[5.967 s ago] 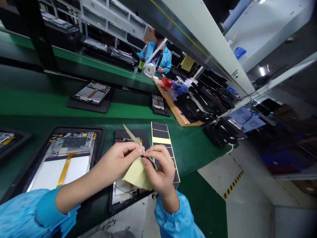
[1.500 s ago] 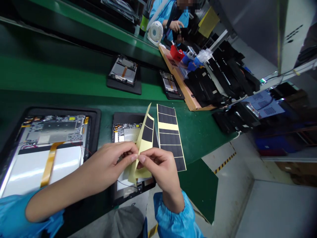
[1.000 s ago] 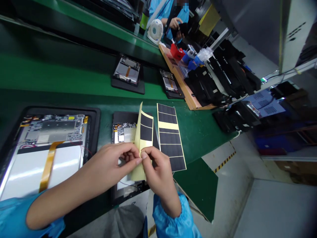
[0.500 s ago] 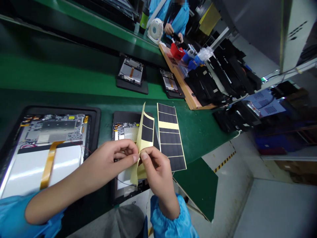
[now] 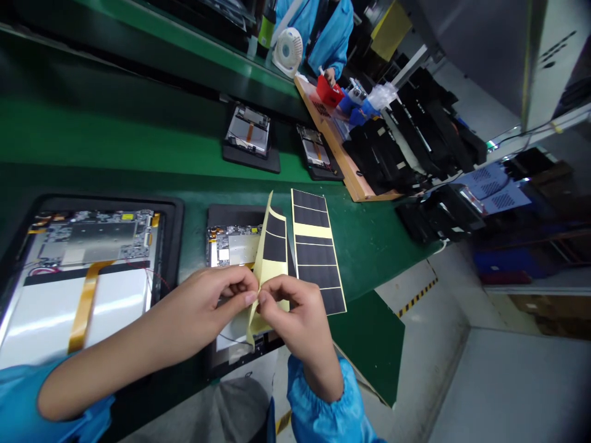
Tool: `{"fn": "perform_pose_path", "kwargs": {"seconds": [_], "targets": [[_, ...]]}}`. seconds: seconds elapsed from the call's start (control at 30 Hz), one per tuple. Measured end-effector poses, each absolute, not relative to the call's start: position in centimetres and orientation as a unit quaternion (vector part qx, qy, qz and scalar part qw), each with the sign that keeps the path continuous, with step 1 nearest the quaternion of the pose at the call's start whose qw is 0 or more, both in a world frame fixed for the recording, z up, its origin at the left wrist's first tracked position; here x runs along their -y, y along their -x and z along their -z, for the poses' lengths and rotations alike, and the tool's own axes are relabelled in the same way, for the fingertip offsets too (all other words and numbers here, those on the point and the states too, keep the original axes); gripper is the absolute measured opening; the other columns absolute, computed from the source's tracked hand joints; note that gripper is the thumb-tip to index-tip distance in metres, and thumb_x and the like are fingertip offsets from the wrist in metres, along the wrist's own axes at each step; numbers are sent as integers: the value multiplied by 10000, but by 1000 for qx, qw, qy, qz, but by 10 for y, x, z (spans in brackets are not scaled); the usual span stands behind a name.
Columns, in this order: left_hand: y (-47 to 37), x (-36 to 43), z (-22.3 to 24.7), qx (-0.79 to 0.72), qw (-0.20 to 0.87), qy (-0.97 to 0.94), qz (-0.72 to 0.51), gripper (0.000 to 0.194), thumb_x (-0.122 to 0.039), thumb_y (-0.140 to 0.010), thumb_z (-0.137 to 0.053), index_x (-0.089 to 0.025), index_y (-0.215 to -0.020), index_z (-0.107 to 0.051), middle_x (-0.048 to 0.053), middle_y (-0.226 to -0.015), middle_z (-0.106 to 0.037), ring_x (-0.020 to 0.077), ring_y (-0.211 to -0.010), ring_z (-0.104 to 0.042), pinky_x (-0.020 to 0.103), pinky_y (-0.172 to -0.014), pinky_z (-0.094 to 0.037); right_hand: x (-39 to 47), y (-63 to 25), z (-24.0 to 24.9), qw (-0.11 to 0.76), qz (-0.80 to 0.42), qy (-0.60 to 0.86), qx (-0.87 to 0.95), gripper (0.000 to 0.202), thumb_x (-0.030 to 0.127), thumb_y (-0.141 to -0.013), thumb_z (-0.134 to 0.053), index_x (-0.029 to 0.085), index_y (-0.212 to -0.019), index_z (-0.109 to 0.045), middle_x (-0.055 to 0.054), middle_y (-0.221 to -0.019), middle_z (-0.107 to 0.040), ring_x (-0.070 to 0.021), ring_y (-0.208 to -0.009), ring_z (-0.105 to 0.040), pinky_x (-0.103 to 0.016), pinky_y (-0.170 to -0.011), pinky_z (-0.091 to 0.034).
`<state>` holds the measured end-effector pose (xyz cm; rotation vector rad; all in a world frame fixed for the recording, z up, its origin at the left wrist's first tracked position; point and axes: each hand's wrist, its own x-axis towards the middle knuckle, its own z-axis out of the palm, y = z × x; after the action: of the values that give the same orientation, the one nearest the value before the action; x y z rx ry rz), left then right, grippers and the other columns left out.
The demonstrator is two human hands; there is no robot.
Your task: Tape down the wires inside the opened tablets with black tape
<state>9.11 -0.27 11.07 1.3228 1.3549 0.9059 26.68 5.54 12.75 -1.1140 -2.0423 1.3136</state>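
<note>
Left hand (image 5: 210, 307) and right hand (image 5: 295, 311) meet above small open tablet (image 5: 233, 246) in black tray on green table (image 5: 364, 246). Fingers of both hands pinched on lower part of yellow backing sheet (image 5: 270, 246) carrying black adhesive pads; sheet stands upright, curled. Possibly one pad edge being picked at, too small to tell. Second pad sheet (image 5: 316, 252) lies flat just right of it. Larger open tablet (image 5: 87, 271) at left. Co-worker's hand (image 5: 329, 76) by red bin (image 5: 329, 93), far end.

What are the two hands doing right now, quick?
Left hand: closed, pinching the yellow sticker sheet at its lower edge.
Right hand: closed, pinching the same sheet beside the left fingertips.
</note>
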Motion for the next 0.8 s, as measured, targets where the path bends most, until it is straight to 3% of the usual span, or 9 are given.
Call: {"fn": "perform_pose_path", "kwargs": {"seconds": [0.13,0.37,0.53,0.6,0.7,0.73,0.8], "targets": [[-91,2,-111,-552,519,-538,-369,367,-529,-947,-474,-216,-856,-644,9,-813,-653,192,-775,-615,287,-671,-439,-57,-266,-125,234,-485,406,739,119,172,-815,-623,184,-703,-664,26,-639,-646,-109,-597,-574,-221,-592,-447],[-86,2,-109,-517,584,-482,-400,329,-533,-898,-605,-211,-848,-646,7,-795,-612,185,-772,-594,253,-644,-443,-59,-269,-133,222,-584,382,681,149,236,-898,-624,178,-792,-712,-11,-708,-725,-135,-651,-687,-229,-624,-534],[-82,0,-110,-493,598,-445,-449,252,-444,-869,-657,-205,-795,-625,-13,-755,-568,148,-726,-556,221,-637,-451,-64,-270,-124,243,-591,369,675,70,269,-901,-684,209,-926,-709,-31,-875,-753,-169,-819,-716,-301,-792,-583],[-77,0,-111,-485,596,-437,-466,236,-399,-850,-661,-198,-740,-601,-7,-760,-570,147,-720,-555,219,-622,-459,-68,-273,-116,283,-551,384,685,202,282,-893,-711,233,-1088,-692,-67,-1109,-750,-206,-1053,-703,-367,-966,-555],[-69,5,-114,-453,631,-377,-505,265,-416,-846,-646,-196,-725,-563,15,-746,-602,163,-669,-587,248,-567,-477,-75,-282,-106,323,-521,423,667,549,363,-859,-775,262,-1363,-583,-110,-1503,-572,-259,-1419,-508,-470,-1202,-385],[-67,7,-115,-445,644,-346,-518,269,-430,-840,-646,-199,-740,-553,15,-717,-600,164,-631,-588,256,-542,-477,-76,-286,-104,329,-544,428,642,647,413,-836,-801,265,-1413,-551,-115,-1566,-513,-269,-1468,-459,-481,-1229,-351],[-64,14,-118,-450,642,-305,-541,282,-445,-812,-654,-204,-751,-520,-1,-646,-558,150,-557,-559,257,-498,-461,-75,-292,-105,321,-639,404,570,737,520,-791,-827,249,-1422,-561,-131,-1560,-526,-291,-1452,-491,-478,-1201,-400]]}}
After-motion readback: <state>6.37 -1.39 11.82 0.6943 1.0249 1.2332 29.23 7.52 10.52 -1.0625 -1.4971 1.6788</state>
